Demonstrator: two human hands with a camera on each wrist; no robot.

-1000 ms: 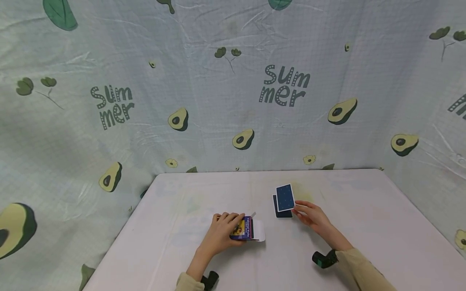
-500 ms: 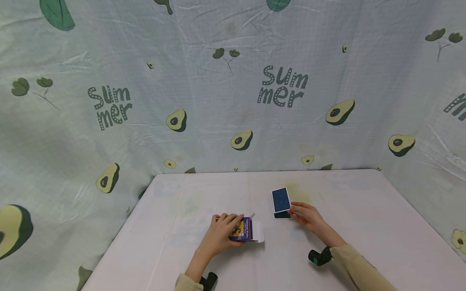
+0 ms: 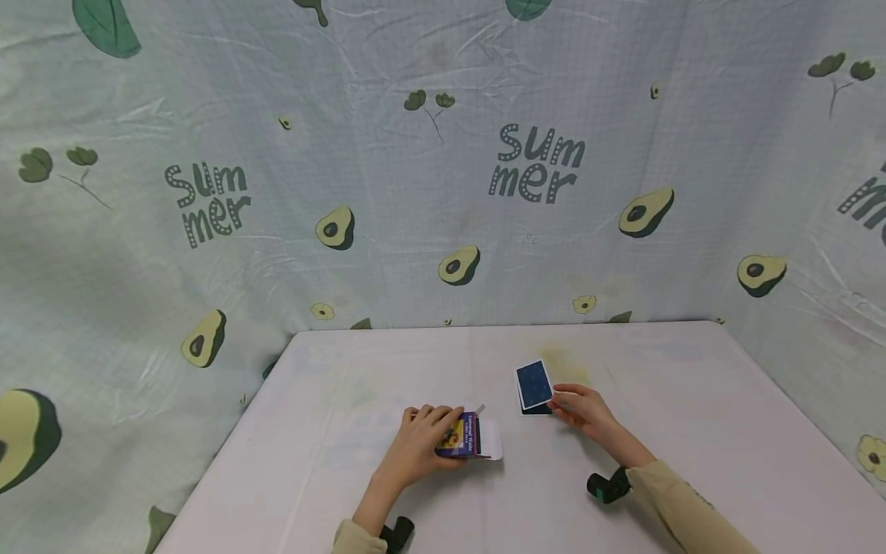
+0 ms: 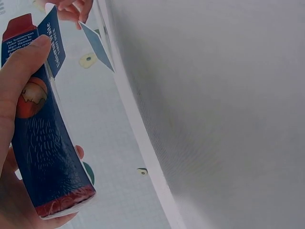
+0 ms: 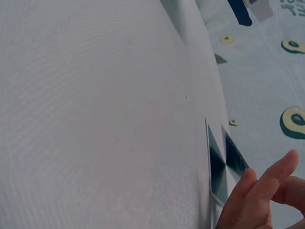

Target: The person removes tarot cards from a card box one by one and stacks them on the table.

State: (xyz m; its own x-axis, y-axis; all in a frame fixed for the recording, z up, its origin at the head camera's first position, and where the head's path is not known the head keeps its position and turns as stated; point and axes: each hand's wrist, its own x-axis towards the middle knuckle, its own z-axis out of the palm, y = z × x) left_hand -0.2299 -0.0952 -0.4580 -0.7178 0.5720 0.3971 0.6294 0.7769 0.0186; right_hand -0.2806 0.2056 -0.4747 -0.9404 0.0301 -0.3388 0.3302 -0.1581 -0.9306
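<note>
Facing left wrist view alone, roundel marks box.

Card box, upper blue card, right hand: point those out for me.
Card box (image 4: 50,136): left wrist view, on its blue side.
Upper blue card (image 3: 534,385): head view, middle of its blue face.
Right hand (image 3: 587,409): head view, back of the hand.

The place looks like a screened-off filming corner. Creased cloth with avocado, leaf and "summer" prints rises behind and along both sides of a white table, and a small black camera sits at each wrist; the surrounding building cannot be told.
</note>
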